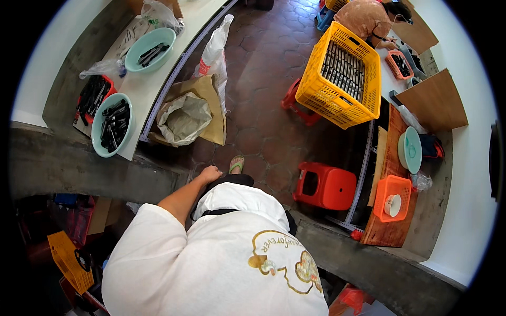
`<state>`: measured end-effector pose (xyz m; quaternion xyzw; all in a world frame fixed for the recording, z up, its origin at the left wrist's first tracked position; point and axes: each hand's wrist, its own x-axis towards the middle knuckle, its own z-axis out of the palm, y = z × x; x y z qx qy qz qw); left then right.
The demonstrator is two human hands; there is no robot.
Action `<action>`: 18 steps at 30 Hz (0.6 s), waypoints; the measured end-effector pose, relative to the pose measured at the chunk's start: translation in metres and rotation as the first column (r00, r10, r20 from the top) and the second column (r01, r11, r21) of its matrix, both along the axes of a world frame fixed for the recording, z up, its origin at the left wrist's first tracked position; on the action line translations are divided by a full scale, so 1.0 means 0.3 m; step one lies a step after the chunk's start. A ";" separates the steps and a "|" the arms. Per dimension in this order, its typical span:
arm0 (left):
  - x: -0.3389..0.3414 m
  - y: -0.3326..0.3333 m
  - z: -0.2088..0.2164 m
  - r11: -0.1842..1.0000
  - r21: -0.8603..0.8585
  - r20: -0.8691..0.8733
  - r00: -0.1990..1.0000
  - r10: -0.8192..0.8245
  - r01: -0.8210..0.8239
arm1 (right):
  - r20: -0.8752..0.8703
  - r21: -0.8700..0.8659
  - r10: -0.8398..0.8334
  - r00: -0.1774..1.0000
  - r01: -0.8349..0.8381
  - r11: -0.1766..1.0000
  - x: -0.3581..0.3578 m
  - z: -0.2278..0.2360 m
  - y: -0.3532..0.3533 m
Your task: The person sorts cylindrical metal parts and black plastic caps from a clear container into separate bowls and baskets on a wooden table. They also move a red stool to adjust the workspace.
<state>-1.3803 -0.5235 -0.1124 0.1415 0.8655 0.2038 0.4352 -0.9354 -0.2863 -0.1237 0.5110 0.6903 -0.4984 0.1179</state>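
Big yellow crate point(341, 79) w/ grid sides sits tilted on a red stool point(295, 100), open top facing the camera, long axis running upper left to lower right. Red stool point(326, 185) on the tiled floor point(263, 63), right of the left hand point(209, 174). Left hand hangs empty by the hip, fingers curled loosely together. Right hand not in view. Sandal point(236, 164) just beside the left hand.

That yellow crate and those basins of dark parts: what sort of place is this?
Probably a small workshop for sorting or assembling parts: teal basins of dark pieces on a workbench, a yellow crate of rods, red stools.
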 end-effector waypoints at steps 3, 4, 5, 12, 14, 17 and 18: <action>-0.005 0.032 0.011 0.999 0.018 0.014 0.999 -0.033 0.033 | -0.002 0.007 -0.011 1.000 0.011 1.000 0.014 0.015 -0.006; 0.006 0.046 0.018 0.999 0.026 0.021 0.999 -0.035 0.035 | -0.005 0.015 -0.018 1.000 0.018 1.000 0.012 0.016 -0.002; 0.003 0.061 0.037 0.999 0.033 0.019 0.999 -0.036 0.035 | -0.012 0.015 -0.029 1.000 0.029 0.999 0.011 0.018 -0.006; -0.009 0.231 0.075 0.970 0.037 -0.007 0.971 -0.239 0.240 | -0.021 0.028 -0.148 0.989 0.148 0.989 0.089 0.036 -0.094; 0.003 0.293 0.090 0.931 0.050 -0.031 0.932 -0.361 0.363 | -0.012 0.027 -0.179 0.984 0.179 0.983 0.125 0.042 -0.144; 0.025 0.338 0.042 0.880 0.081 -0.054 0.884 -0.465 0.468 | -0.001 0.017 -0.195 0.981 0.195 0.981 0.166 0.029 -0.223; 0.039 0.355 0.043 0.859 0.090 -0.064 0.864 -0.500 0.504 | 0.006 0.015 -0.201 0.980 0.201 0.980 0.185 0.022 -0.248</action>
